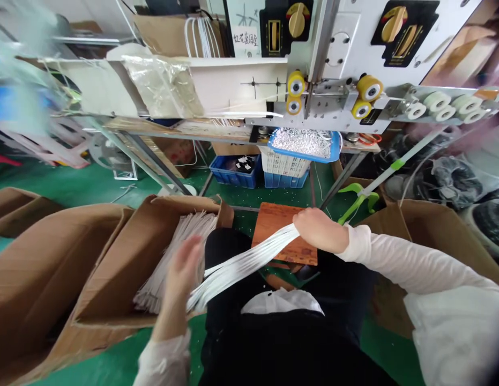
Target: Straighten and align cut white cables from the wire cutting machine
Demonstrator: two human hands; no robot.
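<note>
My right hand (319, 230) is closed around one end of a bundle of white wires (249, 265), above a small wooden stool (279, 214). From there the bundle slopes down to the left across my thigh, and its far end lies beside my left wrist. My left hand (187, 265) is blurred by motion. Its fingers point upward, apart from the wires, and I see nothing in them. Behind it, a cardboard box (108, 268) holds many more loose white wires (172, 257).
In front stands a wire machine (337, 69) with yellow rollers (295, 91) on a bench. A blue tray (333, 153) of small white bits sits below it. Another open carton (44, 268) is at left; at right are a carton (438, 230) and a green-footed stand (354, 198).
</note>
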